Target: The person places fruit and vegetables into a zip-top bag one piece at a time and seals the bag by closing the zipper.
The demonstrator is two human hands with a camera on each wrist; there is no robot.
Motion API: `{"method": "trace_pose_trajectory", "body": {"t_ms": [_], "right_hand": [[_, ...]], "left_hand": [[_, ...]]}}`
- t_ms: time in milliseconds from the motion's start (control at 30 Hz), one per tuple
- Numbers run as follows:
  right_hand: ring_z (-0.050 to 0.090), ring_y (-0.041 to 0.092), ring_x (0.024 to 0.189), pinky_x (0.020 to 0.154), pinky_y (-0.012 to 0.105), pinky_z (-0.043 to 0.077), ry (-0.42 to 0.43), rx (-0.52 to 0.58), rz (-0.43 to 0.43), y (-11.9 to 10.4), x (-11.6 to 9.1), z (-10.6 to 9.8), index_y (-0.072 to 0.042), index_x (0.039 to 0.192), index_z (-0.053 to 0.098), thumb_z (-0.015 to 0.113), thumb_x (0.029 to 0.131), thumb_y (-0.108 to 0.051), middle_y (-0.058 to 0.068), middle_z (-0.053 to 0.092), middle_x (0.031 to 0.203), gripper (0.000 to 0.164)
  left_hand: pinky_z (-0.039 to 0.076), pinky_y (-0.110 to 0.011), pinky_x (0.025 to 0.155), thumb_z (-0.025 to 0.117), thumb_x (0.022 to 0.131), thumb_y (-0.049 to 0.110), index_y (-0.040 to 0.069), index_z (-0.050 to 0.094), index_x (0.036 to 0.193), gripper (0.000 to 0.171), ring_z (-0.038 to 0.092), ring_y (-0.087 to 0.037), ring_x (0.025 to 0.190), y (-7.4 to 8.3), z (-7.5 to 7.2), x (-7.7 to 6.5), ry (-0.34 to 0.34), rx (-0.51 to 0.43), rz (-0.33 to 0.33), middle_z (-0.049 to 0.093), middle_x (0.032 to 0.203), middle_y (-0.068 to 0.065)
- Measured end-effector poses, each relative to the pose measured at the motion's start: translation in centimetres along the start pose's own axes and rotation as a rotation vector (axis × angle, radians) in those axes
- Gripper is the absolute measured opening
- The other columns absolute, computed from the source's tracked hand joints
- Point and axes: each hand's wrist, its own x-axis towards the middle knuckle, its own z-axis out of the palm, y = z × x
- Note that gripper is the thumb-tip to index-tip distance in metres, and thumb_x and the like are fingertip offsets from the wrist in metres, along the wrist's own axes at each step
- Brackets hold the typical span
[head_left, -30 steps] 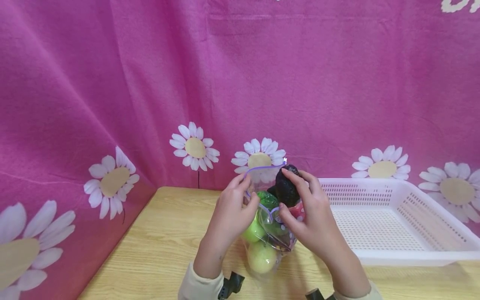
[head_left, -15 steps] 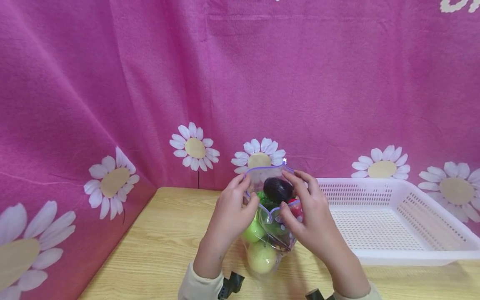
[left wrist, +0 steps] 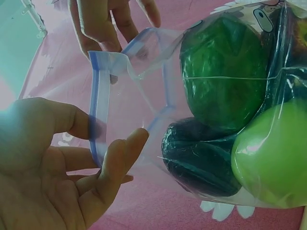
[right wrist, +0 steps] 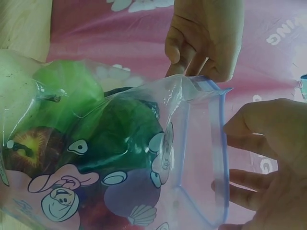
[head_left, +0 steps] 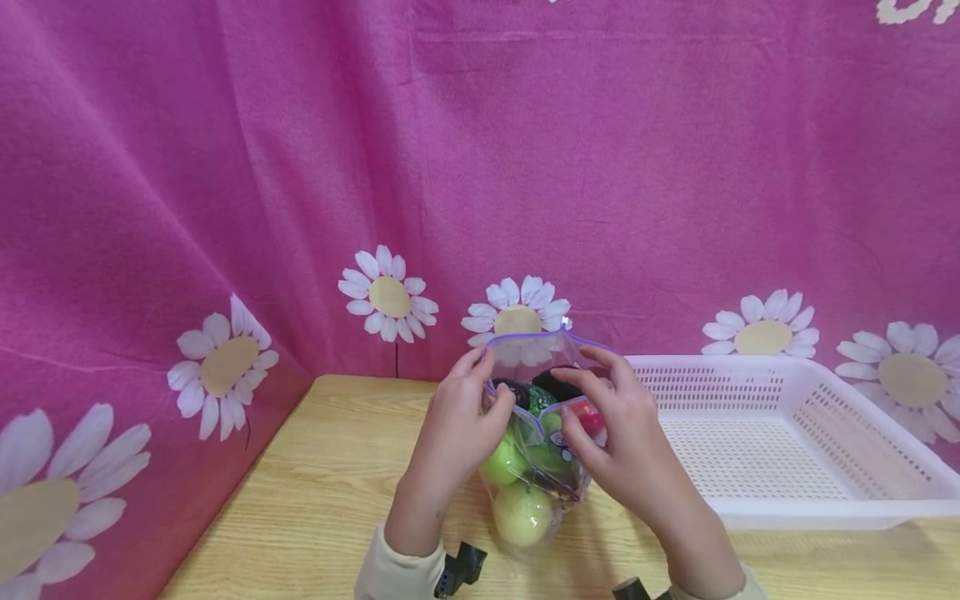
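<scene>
A clear zip bag (head_left: 558,508) with a purple-blue rim and cartoon print stands on the table, its mouth spread. My left hand (head_left: 465,425) pinches the rim on the left. On the right side, my right hand (head_left: 626,433) holds the rim between thumb and fingers. Through the plastic show a pale yellow-green round fruit (head_left: 522,515), a bright green apple (head_left: 505,460) and a dark green round vegetable (left wrist: 223,72). A dark object (head_left: 555,382), a second dark one (left wrist: 201,158) and something red (head_left: 591,418) lie near the top. Parts of the contents hide one another.
A white perforated plastic basket (head_left: 750,454) stands on the wooden table (head_left: 337,483) to the right of the bag. Behind the table hangs a pink cloth (head_left: 637,167) printed with white daisies.
The black, oval object that my right hand held over the bag's mouth has dropped inside and settled among the contents. Both hands stay at the rim; the mouth stands wider.
</scene>
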Motion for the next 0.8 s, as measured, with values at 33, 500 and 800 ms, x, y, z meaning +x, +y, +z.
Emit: {"method": "trace_pose_trajectory", "body": {"t_ms": [33, 500, 800], "right_hand": [[0.058, 0.034, 0.114, 0.094, 0.062, 0.038, 0.009, -0.007, -0.005, -0.1, 0.0, 0.0, -0.011, 0.116, 0.073, 0.072, 0.081, -0.006, 0.019, 0.057, 0.131, 0.035], [0.033, -0.006, 0.051, 0.047, 0.019, 0.032, -0.229, -0.083, 0.014, -2.8, -0.7, -0.7, -0.019, 0.115, 0.074, 0.078, 0.088, -0.029, -0.023, 0.036, 0.058, 0.029], [0.051, -0.002, 0.066, 0.058, 0.022, 0.047, -0.227, -0.161, 0.02, -2.2, -0.6, -0.8, -0.021, 0.091, 0.07, 0.076, 0.086, -0.006, -0.017, 0.058, 0.079, 0.017]], "left_hand": [[0.045, -0.049, 0.109, 0.059, 0.094, 0.016, -0.006, 0.059, 0.138, 0.049, 0.054, -0.031, 0.132, 0.0, 0.0, 0.0, 0.016, 0.008, 0.007, 0.054, 0.147, -0.017], [0.026, -0.024, 0.044, 0.064, 0.088, 0.011, 0.007, 0.08, 0.11, 0.027, 0.03, -0.009, 0.039, 0.2, -0.8, -0.1, 0.154, 0.032, -0.1, 0.036, 0.043, 0.008], [0.026, -0.025, 0.043, 0.074, 0.083, 0.015, 0.014, 0.084, 0.095, 0.016, 0.032, -0.01, 0.039, 0.7, -1.2, -0.7, 0.164, 0.017, -0.167, 0.071, 0.067, 0.004]]}}
